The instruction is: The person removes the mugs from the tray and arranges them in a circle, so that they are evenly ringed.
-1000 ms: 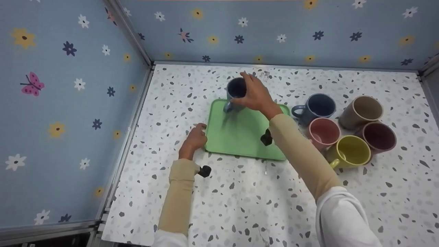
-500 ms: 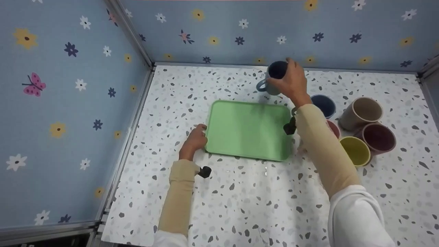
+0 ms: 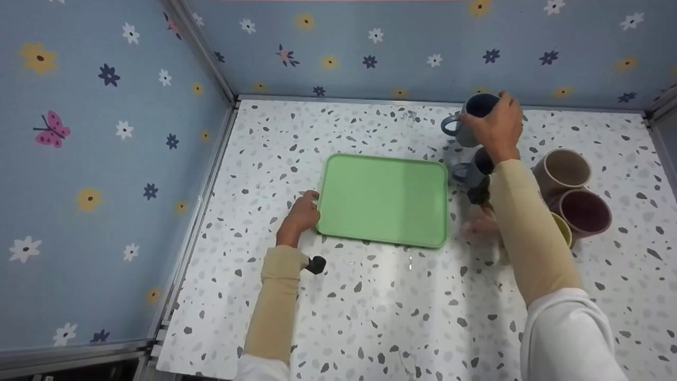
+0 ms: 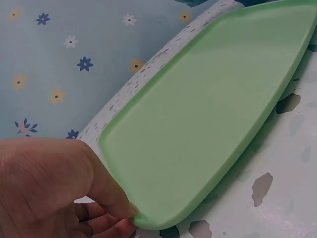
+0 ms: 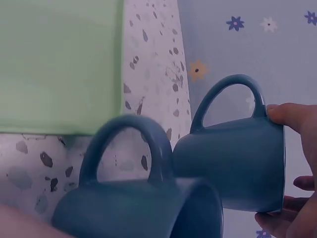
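Observation:
My right hand (image 3: pixel 502 126) grips a blue mug (image 3: pixel 468 129) by its rim, with the handle pointing left, near the back of the table. In the right wrist view the thumb is at the rim beside the handle of this mug (image 5: pixel 233 158), and fingers curl below. A second blue mug (image 5: pixel 124 208) stands just in front of it, partly covered by the right wrist in the head view. My left hand (image 3: pixel 300 216) holds the left edge of a green tray (image 3: pixel 383 201). The left wrist view has its thumb on the tray's corner rim (image 4: pixel 148 220) and fingers curled beneath.
To the right stand a beige mug (image 3: pixel 563 172) and a maroon mug (image 3: pixel 584 211). A yellow mug (image 3: pixel 564 233) and a pink mug are largely behind the right sleeve (image 3: pixel 534 233). Flowered panels (image 3: pixel 338 47) bound the speckled table (image 3: pixel 370 307) at the back and left.
The right hand has lifted the blue mug from the tray's back edge and carried it right, behind the second blue mug. My left hand has stayed at the tray's edge.

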The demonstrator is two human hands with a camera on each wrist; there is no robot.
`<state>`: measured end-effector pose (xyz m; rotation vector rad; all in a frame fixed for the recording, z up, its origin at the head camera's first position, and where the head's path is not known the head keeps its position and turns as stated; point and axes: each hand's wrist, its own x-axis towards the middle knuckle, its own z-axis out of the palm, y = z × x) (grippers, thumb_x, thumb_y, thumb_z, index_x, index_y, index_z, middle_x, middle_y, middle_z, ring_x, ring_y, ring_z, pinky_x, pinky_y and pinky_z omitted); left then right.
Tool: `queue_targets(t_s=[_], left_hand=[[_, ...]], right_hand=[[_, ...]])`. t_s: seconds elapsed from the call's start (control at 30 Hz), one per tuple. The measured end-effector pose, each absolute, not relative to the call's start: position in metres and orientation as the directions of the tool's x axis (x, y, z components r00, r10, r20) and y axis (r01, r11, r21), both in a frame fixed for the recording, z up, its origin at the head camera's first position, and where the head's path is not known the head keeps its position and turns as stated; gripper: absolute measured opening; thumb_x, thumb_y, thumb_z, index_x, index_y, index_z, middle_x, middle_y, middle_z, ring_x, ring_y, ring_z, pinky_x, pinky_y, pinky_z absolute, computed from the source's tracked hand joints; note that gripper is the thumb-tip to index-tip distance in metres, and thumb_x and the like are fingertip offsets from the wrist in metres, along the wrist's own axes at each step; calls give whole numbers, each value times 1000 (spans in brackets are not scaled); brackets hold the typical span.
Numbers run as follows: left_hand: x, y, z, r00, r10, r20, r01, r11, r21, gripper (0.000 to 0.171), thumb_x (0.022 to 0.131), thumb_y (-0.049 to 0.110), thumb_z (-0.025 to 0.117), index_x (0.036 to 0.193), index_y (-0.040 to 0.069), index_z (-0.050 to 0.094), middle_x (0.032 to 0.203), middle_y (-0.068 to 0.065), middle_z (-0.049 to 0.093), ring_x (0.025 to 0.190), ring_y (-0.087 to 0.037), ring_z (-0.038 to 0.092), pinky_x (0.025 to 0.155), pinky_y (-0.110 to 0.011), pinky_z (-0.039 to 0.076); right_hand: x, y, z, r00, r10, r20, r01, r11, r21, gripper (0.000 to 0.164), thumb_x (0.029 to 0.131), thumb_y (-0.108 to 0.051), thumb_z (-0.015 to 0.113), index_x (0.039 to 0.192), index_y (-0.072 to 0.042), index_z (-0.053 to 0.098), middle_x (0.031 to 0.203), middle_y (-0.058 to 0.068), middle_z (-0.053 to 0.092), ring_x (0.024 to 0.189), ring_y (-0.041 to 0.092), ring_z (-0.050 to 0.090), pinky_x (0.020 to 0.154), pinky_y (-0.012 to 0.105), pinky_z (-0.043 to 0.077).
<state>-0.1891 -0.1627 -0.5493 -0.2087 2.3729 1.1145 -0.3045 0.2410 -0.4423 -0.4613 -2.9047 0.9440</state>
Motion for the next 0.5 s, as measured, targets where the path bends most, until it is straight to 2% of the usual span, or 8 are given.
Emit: queue_targets(t_s=[0.2,0.5], left_hand=[[-190,-162,-548,-854,76,-515,-343,661,667,60,85,-3,35,143,7,34,129,-22,50,116,-30,48,99,-44,40],[-189,-163,-550,-859,72,-507,-335,670,663,60,83,-4,36,141,6,36,128,-23,52,118,-32,49,100,-45,40]], right_hand=[[-301,267,-439,-924,364,-117,363,741,-565,105,78,-63,60,152,-7,10,153,22,21,139,38,25,112,52,26],[-290,294,-440,-906,390,-163,410,721,-558,107,78,-64,59,152,-6,8,152,27,18,139,42,24,112,55,24]])
